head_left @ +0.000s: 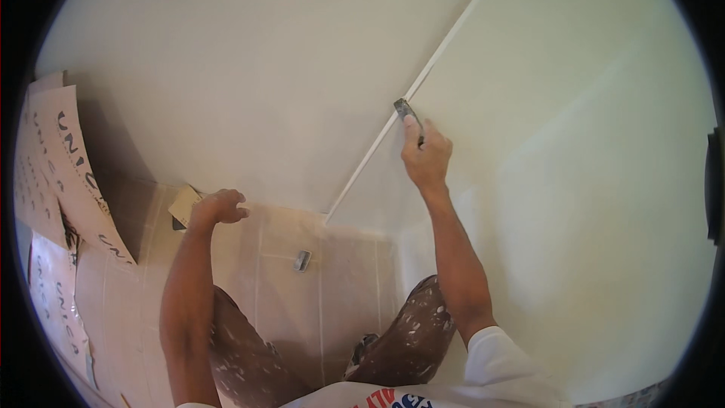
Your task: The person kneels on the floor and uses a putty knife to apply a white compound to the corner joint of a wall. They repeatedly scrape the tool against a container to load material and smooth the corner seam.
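Note:
In my right hand (427, 159) is a small dark grey sanding block (405, 112), pinched between thumb and fingers. Its upper end touches the narrow white strip (445, 44) that runs along the inside corner where two pale walls meet. My left hand (220, 206) is held out to the left, low by the wall, fingers loosely bent and apart with nothing visible in them. Partly behind that wrist lies a yellowish flat piece (184, 205) with a dark patch under it. A second small grey block (302, 261) lies on the floor between my knees and the wall.
Large printed cardboard sheets (83, 174) lean and curl along the left side. The tiled floor (283, 302) looks dusty under my bent, paint-spotted brown trousers. One pale wall (589, 181) rises close on my right. A dark object (714, 185) shows at the far right edge.

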The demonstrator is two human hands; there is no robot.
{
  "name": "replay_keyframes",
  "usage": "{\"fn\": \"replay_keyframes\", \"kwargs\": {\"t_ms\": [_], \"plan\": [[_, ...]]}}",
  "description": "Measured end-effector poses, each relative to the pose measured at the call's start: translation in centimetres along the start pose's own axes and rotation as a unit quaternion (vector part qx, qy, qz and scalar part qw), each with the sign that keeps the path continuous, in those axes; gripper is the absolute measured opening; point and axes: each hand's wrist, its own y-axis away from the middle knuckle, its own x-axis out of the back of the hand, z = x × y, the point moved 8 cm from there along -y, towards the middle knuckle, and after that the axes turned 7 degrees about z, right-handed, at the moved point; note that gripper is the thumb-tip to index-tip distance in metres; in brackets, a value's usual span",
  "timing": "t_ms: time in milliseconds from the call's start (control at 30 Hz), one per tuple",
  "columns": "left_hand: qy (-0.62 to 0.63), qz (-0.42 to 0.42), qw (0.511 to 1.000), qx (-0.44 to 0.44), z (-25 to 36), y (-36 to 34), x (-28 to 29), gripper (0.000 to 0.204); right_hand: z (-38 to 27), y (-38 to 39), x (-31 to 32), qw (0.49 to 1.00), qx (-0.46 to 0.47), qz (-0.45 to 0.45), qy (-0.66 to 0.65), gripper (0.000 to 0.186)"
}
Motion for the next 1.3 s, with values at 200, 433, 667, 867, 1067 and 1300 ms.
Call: {"fn": "replay_keyframes", "kwargs": {"t_ms": [200,433,667,867,1067,1300], "plan": [[0.023,-0.011,1.0,0.012,0.0,0.3,-0.3,0.055,-0.2,-0.6,-0.3,0.997,0.055,0.029,0.043,0.031],[0.012,-0.016,1.0,-0.005,-0.6,-0.3,-0.9,0.055,-2.2,-2.7,-0.5,0.998,-0.047,-0.018,0.049,0.031],[0.014,-0.029,0.999,-0.018,0.9,0.0,-0.3,0.051,-0.4,1.5,-1.5,0.998,-0.015,0.001,0.059,0.028],[0.0,0.019,0.998,-0.056,-1.6,-1.7,-1.9,0.052,-2.4,-1.7,-1.1,0.997,0.006,0.029,0.071,0.03],[0.024,-0.021,0.999,-0.025,0.5,0.2,-0.8,0.053,-1.6,-0.8,-0.5,0.994,0.053,0.073,0.066,0.027],[-0.001,-0.023,1.0,-0.018,1.5,0.0,-0.3,0.053,-1.6,-0.4,0.2,0.991,0.069,0.085,0.072,0.029]]}}
